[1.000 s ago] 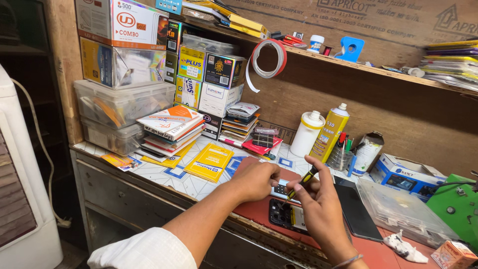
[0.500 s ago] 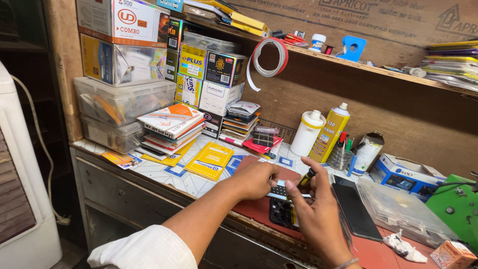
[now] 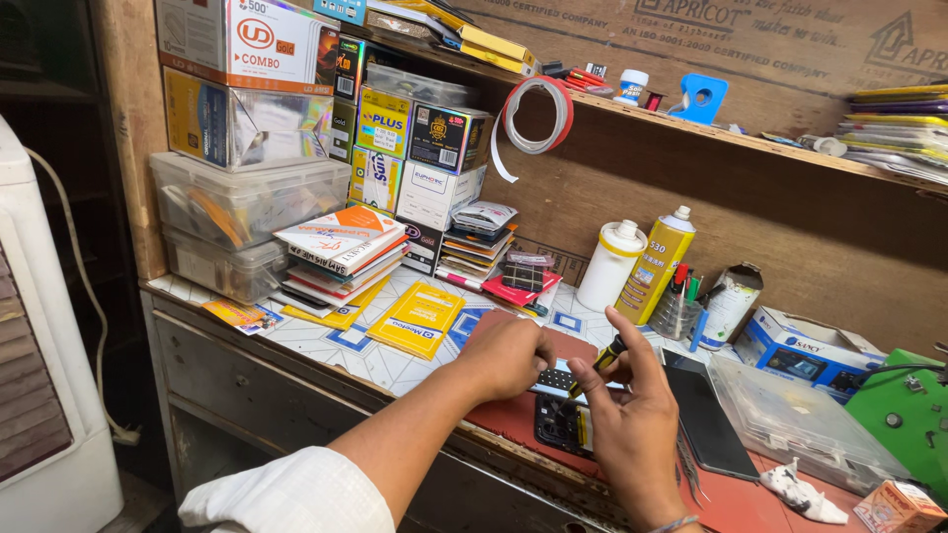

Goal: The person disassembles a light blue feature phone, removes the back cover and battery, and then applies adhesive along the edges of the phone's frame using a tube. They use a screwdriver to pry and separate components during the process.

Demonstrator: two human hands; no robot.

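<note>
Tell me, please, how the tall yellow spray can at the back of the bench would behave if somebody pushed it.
The yellow spray can stands upright, tall and narrow, so a push near its top would probably tip it. Being round, it would likely roll afterwards. It stands close beside the white bottle, which might stop it on that side.

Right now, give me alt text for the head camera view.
Left hand steadies an opened black phone on a red mat while the right hand works a yellow-and-black screwdriver over it; stacked boxes crowd the bench.
</note>
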